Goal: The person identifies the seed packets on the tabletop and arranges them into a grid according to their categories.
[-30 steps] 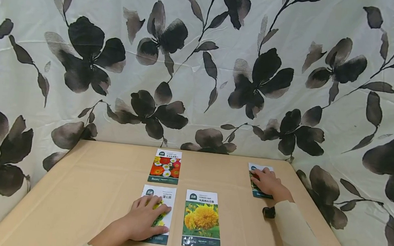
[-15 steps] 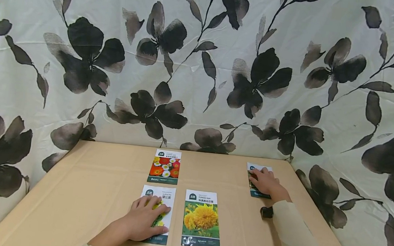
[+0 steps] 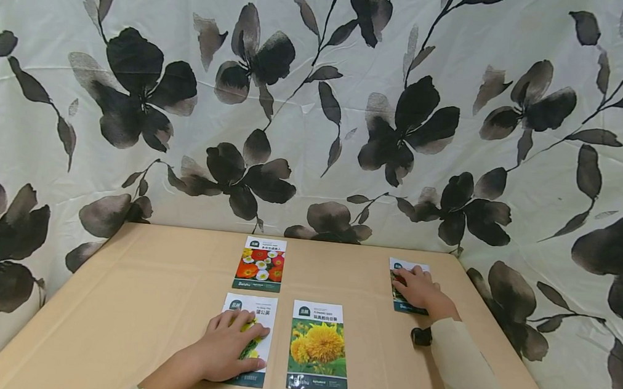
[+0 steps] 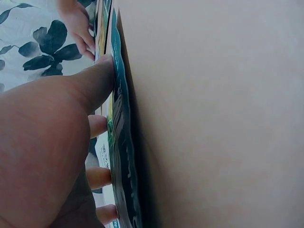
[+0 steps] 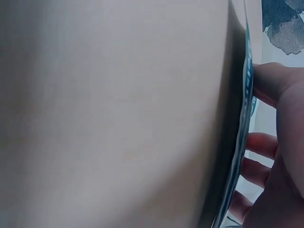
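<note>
My left hand (image 3: 228,345) rests, fingers spread, on a seed packet with yellow flowers (image 3: 264,308) at the table's near side. Much of that packet's picture is covered. In the left wrist view, the thumb and fingertips (image 4: 99,178) touch its face, and its dark lower edge stands slightly off the tabletop. Over at the far right, my right hand (image 3: 420,288) lies on a smaller seed packet (image 3: 408,265), whose picture it mostly hides. The right wrist view has the thumb and fingers (image 5: 256,171) against this packet's face (image 5: 242,114).
Right of my left hand lies a sunflower seed packet (image 3: 320,346). Behind the left-hand packet is another seed packet (image 3: 259,265) with red and white flowers. The wooden table (image 3: 140,303) ends at a floral curtain (image 3: 328,128).
Both hands stay on their packets. The whole head view shifts very slightly to the left; nothing is picked up or let go.
</note>
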`<state>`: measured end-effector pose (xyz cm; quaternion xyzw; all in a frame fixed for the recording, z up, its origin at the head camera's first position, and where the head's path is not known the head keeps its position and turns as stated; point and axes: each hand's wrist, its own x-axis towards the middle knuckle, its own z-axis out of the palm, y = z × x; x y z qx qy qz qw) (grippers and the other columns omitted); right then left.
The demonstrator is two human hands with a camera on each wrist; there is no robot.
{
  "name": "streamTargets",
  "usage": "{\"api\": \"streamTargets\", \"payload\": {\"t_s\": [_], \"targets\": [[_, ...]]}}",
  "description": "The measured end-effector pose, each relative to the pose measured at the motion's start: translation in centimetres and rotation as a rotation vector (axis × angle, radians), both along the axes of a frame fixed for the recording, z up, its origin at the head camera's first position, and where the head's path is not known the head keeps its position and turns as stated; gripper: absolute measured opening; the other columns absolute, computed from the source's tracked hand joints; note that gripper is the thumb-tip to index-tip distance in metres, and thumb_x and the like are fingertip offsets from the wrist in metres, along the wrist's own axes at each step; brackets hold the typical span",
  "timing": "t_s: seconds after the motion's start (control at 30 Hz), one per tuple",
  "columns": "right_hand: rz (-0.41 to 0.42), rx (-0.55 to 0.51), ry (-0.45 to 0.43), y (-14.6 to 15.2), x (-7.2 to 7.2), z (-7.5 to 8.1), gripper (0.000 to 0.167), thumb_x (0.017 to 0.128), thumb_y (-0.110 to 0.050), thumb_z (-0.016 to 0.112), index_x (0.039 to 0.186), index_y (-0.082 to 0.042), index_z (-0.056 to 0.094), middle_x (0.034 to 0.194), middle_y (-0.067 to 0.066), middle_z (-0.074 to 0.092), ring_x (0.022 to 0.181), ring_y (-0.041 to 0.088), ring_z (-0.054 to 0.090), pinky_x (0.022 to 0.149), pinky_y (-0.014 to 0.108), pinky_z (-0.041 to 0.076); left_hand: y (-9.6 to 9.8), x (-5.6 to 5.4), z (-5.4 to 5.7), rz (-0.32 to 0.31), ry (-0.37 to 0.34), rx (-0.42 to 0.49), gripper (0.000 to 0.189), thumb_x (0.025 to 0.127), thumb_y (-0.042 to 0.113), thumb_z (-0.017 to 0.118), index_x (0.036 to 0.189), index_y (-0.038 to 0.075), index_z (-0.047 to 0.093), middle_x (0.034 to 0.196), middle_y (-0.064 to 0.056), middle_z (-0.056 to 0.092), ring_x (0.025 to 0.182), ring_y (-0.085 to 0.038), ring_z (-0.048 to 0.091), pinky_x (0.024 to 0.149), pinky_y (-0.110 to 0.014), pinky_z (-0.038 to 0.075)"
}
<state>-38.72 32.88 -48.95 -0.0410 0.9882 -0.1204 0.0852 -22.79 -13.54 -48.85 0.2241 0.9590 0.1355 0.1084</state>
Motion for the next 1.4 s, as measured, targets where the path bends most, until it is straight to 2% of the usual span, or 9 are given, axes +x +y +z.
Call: {"api": "streamTargets", "payload": {"t_s": [0.57, 1.13, 1.4], "targets": [[0.026, 0.011, -0.004, 0.4, -0.2, -0.5, 0.055, 0.106, -0.043, 0.051, 0.155, -0.021, 0.044, 0.144, 0.028, 0.042, 0.128, 0.049, 0.040, 0.096, 0.071, 0.038, 0.0, -0.2, -0.2, 0.001, 0.004, -0.007, 0.066, 0.087, 0.068, 0.065, 0.142, 0.032, 0.058, 0.153, -0.013, 0.046, 0.139, -0.044, 0.035, 0.110, -0.075, 0.026], [0.008, 0.025, -0.010, -0.3, 0.1, -0.2, 0.055, 0.106, -0.044, 0.050, 0.155, -0.021, 0.044, 0.145, 0.027, 0.041, 0.128, 0.048, 0.040, 0.094, 0.067, 0.038, 0.0, -0.2, 0.1, -0.004, -0.003, -0.003, 0.066, 0.088, 0.068, 0.065, 0.143, 0.031, 0.059, 0.153, -0.013, 0.046, 0.139, -0.044, 0.035, 0.110, -0.075, 0.026], [-0.009, 0.024, -0.024, -0.7, 0.1, -0.3, 0.057, 0.106, -0.047, 0.049, 0.157, -0.024, 0.042, 0.149, 0.026, 0.038, 0.133, 0.048, 0.036, 0.099, 0.068, 0.036, 0.0, -0.3, 0.2, 0.002, -0.007, -0.008, 0.067, 0.087, 0.068, 0.066, 0.142, 0.031, 0.059, 0.154, -0.013, 0.045, 0.139, -0.044, 0.035, 0.110, -0.075, 0.026]]}}
